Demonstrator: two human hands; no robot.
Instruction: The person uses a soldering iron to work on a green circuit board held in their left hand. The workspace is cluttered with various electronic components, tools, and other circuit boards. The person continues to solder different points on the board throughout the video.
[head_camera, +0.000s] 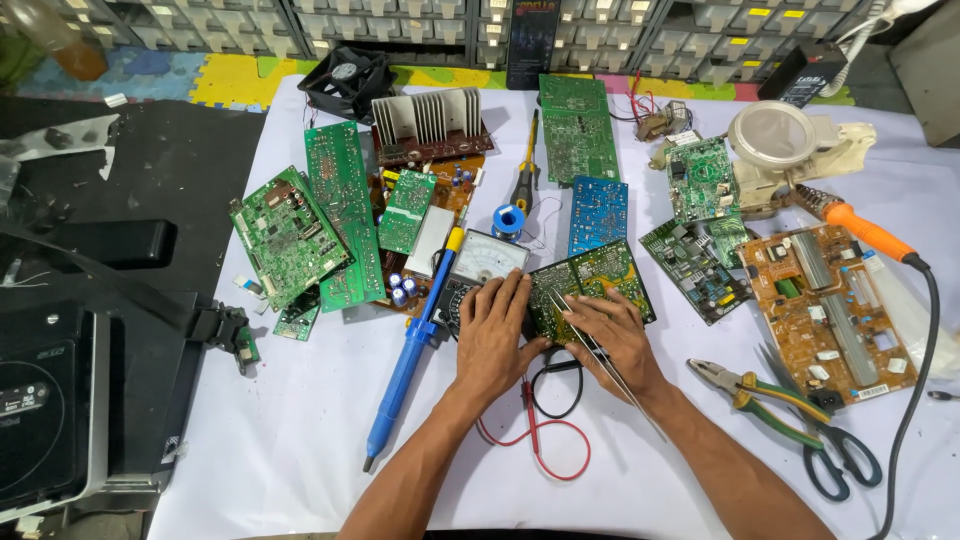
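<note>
My left hand (493, 335) lies flat on the left edge of a green circuit board (610, 272) in the middle of the white table, fingers apart, partly over an analog multimeter (478, 262). My right hand (618, 338) rests on the board's near edge and grips thin metal tweezers (590, 340), whose tips touch the board near its left side. Red and black probe leads (545, 425) curl on the table between my forearms.
A blue desoldering pump (408, 360) lies left of my hands. Pliers and scissors (790, 415) sit to the right, beside an orange-brown board (830, 310) and an orange soldering iron (865, 232). Several green boards, a heatsink (425, 120), solder spool (509, 221) and magnifier lamp (775, 135) crowd the far half.
</note>
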